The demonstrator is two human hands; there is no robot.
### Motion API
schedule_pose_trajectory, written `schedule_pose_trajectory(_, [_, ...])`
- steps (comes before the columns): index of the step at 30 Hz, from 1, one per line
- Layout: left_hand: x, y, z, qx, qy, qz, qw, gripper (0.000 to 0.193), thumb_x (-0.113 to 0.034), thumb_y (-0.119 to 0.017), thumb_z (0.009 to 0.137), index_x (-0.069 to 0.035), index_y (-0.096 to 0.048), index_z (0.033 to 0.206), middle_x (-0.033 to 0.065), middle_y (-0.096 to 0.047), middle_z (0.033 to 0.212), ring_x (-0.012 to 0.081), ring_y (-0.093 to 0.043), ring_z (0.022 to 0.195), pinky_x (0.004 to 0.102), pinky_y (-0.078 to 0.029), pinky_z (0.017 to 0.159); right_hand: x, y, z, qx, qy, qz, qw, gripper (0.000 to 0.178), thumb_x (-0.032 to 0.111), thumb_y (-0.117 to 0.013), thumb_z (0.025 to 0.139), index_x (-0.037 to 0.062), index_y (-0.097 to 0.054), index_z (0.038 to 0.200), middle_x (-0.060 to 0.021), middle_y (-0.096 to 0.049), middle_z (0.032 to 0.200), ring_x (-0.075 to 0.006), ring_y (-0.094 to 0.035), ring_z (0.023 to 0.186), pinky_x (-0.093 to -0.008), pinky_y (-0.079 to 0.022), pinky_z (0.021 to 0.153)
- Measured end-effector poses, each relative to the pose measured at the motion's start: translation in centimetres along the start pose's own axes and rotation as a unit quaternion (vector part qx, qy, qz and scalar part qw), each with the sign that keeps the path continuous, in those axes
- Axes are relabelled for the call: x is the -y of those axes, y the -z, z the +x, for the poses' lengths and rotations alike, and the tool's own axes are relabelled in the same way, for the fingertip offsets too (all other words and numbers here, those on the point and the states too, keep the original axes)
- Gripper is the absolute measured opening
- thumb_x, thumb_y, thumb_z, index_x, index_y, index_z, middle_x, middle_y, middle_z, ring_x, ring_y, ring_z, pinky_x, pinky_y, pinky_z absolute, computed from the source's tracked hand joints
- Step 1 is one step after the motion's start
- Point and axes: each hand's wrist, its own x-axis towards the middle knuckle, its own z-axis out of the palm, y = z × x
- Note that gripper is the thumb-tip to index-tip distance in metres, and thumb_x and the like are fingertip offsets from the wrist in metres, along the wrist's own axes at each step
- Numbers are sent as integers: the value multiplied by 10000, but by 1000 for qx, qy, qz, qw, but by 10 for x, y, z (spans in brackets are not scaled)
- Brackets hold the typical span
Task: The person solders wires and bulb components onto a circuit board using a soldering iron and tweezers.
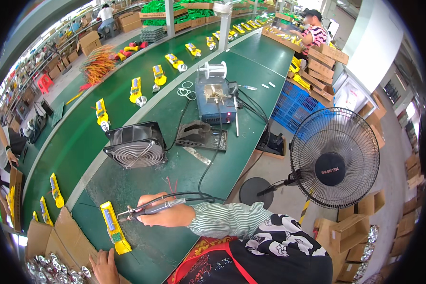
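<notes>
On the green workbench (pixel 151 255) lies a yellow plastic housing (pixel 123 247) with a blue cylindrical part and a small green circuit board (pixel 115 236) in it. My right hand (pixel 168 215) is closed around a soldering iron (pixel 175 202), whose tip points at the housing's upper part; I cannot tell whether they touch. A black cable trails from the iron toward the blue soldering station (pixel 216 112). My left hand (pixel 105 269) rests, fingers apart, beside the housing's lower end at a cardboard box (pixel 71 230). Nothing shows in its fingers.
Shiny round metal parts (pixel 57 270) fill the box at lower left. A square black fan (pixel 136 144) and a soldering stand (pixel 201 136) sit on the bench. Several yellow housings line the conveyor (pixel 80 150). A pedestal fan (pixel 334 158) stands at right; a co-worker (pixel 313 34) is far off.
</notes>
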Motion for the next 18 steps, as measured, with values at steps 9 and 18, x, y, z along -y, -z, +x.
schedule_pose_trajectory(9, [-7,3,-27,-214,3,-239,947,411,-17,-533,744,-123,-562,1140,86,-534,1199,318,-412,1230,586,-280,993,-6,0,6,-45,-44,13,998,140,50,-638,821,-14,-572,926,-74,-631,751,-115,-610,667,-245,-511,583])
schedule_pose_trajectory(18, [-16,-9,-43,-234,327,-504,765,541,-101,-715,683,-22,-489,1169,175,-508,1187,340,-511,1062,378,-418,888,0,-4,12,-52,-90,-16,994,130,-14,-606,803,-64,-540,904,-137,-643,736,-150,-626,614,-246,-532,568])
